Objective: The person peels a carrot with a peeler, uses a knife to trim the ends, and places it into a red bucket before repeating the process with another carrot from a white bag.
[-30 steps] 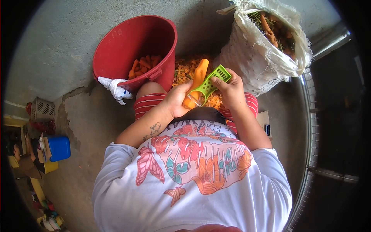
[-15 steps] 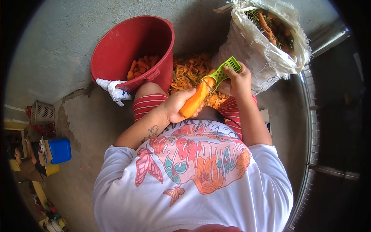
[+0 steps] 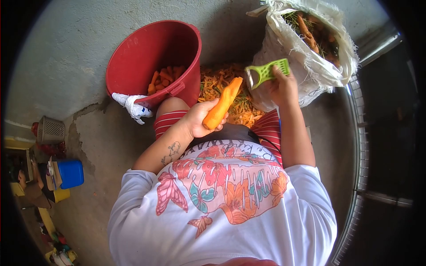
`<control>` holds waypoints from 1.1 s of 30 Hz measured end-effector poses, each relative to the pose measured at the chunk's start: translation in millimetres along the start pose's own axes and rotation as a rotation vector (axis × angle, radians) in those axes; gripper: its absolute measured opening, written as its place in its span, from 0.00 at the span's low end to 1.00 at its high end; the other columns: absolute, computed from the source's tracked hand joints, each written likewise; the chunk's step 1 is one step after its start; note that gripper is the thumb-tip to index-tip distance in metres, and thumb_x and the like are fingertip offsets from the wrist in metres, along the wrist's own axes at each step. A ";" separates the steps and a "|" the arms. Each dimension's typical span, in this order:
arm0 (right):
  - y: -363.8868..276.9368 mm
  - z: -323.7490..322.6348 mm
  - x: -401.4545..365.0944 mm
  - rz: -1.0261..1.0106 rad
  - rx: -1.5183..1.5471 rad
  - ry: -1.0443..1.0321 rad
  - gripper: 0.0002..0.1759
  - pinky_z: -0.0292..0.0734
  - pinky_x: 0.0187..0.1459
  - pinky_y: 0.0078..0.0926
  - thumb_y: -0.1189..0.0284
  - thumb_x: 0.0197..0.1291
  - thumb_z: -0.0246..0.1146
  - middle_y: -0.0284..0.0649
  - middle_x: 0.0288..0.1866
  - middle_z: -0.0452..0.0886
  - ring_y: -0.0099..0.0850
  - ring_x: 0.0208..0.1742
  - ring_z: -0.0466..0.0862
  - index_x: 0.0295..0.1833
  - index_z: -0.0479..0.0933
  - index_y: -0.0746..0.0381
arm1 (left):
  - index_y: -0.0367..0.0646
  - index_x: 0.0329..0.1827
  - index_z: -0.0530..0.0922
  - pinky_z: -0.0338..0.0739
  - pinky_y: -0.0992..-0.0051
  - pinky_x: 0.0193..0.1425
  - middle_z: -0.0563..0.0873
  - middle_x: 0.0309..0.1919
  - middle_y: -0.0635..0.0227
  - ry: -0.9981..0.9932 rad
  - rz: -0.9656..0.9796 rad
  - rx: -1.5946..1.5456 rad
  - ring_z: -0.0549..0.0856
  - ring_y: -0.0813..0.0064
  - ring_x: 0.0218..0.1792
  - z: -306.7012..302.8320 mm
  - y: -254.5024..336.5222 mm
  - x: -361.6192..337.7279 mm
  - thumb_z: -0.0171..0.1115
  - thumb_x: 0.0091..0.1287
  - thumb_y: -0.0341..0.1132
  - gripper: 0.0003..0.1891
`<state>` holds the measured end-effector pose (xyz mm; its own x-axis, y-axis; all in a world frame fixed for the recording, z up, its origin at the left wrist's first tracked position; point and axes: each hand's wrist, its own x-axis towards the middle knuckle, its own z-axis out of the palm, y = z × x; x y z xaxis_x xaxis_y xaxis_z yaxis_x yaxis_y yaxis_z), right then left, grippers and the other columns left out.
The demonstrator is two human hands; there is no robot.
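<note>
A peeled orange carrot (image 3: 225,102) is gripped near its thick end by my left hand (image 3: 203,119), its narrow tip pointing up and to the right. My right hand (image 3: 284,88) holds a green peeler (image 3: 266,72) by its perforated handle, with the blade end facing left. Carrot and peeler are apart from each other. Below and behind them, a heap of orange peelings (image 3: 219,82) lies on the floor between my legs. Several peeled carrots (image 3: 165,79) rest inside the red tub (image 3: 133,48) on the left.
An open white woven sack (image 3: 284,57) of unpeeled carrots (image 3: 307,33) stands at the right by the wall. White cloth (image 3: 132,106) is tied at the tub's rim. Farther left are a grey basket (image 3: 51,130), a blue container (image 3: 71,173) and part of another person (image 3: 37,190).
My right hand has drawn the peeler off the carrot, moving it up and to the right. The carrot now points more steeply upward in my left hand.
</note>
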<state>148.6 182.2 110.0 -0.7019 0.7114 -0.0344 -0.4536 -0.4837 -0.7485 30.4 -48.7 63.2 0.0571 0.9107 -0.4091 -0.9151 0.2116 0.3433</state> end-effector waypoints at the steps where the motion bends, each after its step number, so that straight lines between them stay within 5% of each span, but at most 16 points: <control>1: 3.5 10.7 -12.7 0.215 0.099 -0.089 0.08 0.80 0.46 0.45 0.75 0.63 0.59 0.46 0.36 0.81 0.44 0.38 0.84 0.46 0.71 0.63 | 0.43 0.55 0.71 0.71 0.77 0.36 0.78 0.37 0.63 -0.013 0.012 -0.019 0.76 0.74 0.34 -2.4 0.5 2.0 0.43 0.73 0.49 0.20; 3: 27.5 -3.1 -32.3 0.495 0.219 -0.682 0.17 0.77 0.51 0.48 0.72 0.58 0.64 0.56 0.46 0.81 0.49 0.46 0.84 0.52 0.71 0.62 | 0.43 0.54 0.72 0.71 0.77 0.36 0.78 0.37 0.64 -0.045 0.034 -0.052 0.76 0.74 0.34 -6.9 0.9 8.2 0.43 0.73 0.49 0.20; 5: 36.7 17.8 -55.2 0.628 0.160 -0.770 0.21 0.77 0.54 0.46 0.74 0.57 0.65 0.53 0.47 0.82 0.47 0.46 0.84 0.57 0.71 0.63 | 0.42 0.53 0.73 0.71 0.77 0.36 0.77 0.37 0.64 -0.014 0.055 -0.104 0.75 0.74 0.34 2.3 0.4 9.0 0.43 0.73 0.49 0.20; 7: 48.3 11.3 -48.6 0.653 0.202 -0.662 0.19 0.76 0.54 0.43 0.75 0.59 0.63 0.48 0.48 0.82 0.43 0.48 0.84 0.56 0.71 0.63 | 0.42 0.53 0.73 0.71 0.77 0.37 0.77 0.37 0.64 -0.017 0.048 -0.123 0.75 0.74 0.35 2.7 -2.2 7.7 0.43 0.73 0.49 0.20; 9: 44.5 7.9 -28.3 0.373 0.143 -0.510 0.16 0.74 0.58 0.40 0.75 0.63 0.59 0.46 0.52 0.79 0.38 0.54 0.80 0.57 0.71 0.63 | 0.42 0.56 0.72 0.71 0.78 0.37 0.77 0.37 0.65 -0.065 0.023 -0.096 0.75 0.74 0.35 -1.5 0.8 7.2 0.43 0.73 0.49 0.21; 11: 50.2 -14.8 1.3 0.154 0.154 -0.304 0.19 0.73 0.60 0.44 0.69 0.66 0.55 0.52 0.57 0.75 0.44 0.60 0.76 0.59 0.67 0.67 | 0.43 0.57 0.70 0.71 0.77 0.36 0.77 0.37 0.64 -0.042 0.016 -0.100 0.75 0.74 0.34 0.4 0.6 4.3 0.44 0.73 0.49 0.20; 13: 31.3 -7.3 -2.6 0.132 0.271 -0.117 0.13 0.69 0.63 0.44 0.73 0.66 0.54 0.48 0.51 0.79 0.40 0.57 0.77 0.55 0.68 0.62 | 0.45 0.52 0.71 0.71 0.76 0.35 0.78 0.36 0.63 -0.041 0.018 -0.119 0.77 0.72 0.33 4.6 1.0 2.1 0.45 0.73 0.49 0.18; 14: 25.1 0.4 -10.5 0.132 0.259 -0.022 0.09 0.75 0.58 0.43 0.73 0.67 0.53 0.45 0.49 0.79 0.38 0.54 0.80 0.51 0.68 0.62 | 0.44 0.55 0.70 0.71 0.76 0.35 0.78 0.36 0.64 -0.055 0.022 -0.101 0.76 0.73 0.34 2.9 0.3 2.3 0.45 0.73 0.49 0.19; 17: 20.2 -6.7 -14.8 0.171 0.112 0.030 0.07 0.83 0.46 0.35 0.72 0.68 0.53 0.42 0.46 0.80 0.34 0.48 0.83 0.49 0.69 0.61 | 0.44 0.60 0.69 0.71 0.77 0.37 0.77 0.38 0.65 -0.070 0.037 -0.054 0.75 0.74 0.35 -0.4 -0.2 4.3 0.43 0.73 0.49 0.21; 18: 17.6 -3.1 -19.1 0.161 0.063 -0.023 0.07 0.84 0.32 0.25 0.74 0.67 0.55 0.39 0.41 0.82 0.30 0.39 0.85 0.48 0.70 0.61 | 0.44 0.59 0.69 0.71 0.77 0.36 0.77 0.38 0.65 -0.056 0.042 -0.044 0.75 0.74 0.35 0.3 -0.4 4.3 0.44 0.73 0.49 0.21; 25: 11.8 25.7 -49.8 0.170 -0.257 -0.221 0.09 0.80 0.25 0.17 0.75 0.61 0.62 0.38 0.34 0.83 0.26 0.29 0.84 0.46 0.73 0.66 | 0.43 0.53 0.72 0.70 0.77 0.34 0.78 0.38 0.64 -0.059 0.050 -0.058 0.75 0.73 0.34 2.9 -0.3 1.9 0.45 0.73 0.48 0.19; 33: 16.9 27.2 -43.5 0.072 -0.242 -0.083 0.09 0.80 0.24 0.19 0.75 0.61 0.62 0.39 0.34 0.82 0.26 0.29 0.83 0.44 0.72 0.67 | 0.44 0.50 0.74 0.72 0.75 0.36 0.80 0.38 0.65 -0.069 0.024 -0.088 0.77 0.72 0.36 0.0 -1.0 0.1 0.46 0.72 0.48 0.18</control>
<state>156.5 129.2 116.9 -0.7750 0.6303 -0.0460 -0.2636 -0.3885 -0.8829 31.3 -48.8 62.9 0.0596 0.9381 -0.3411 -0.9478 0.1604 0.2755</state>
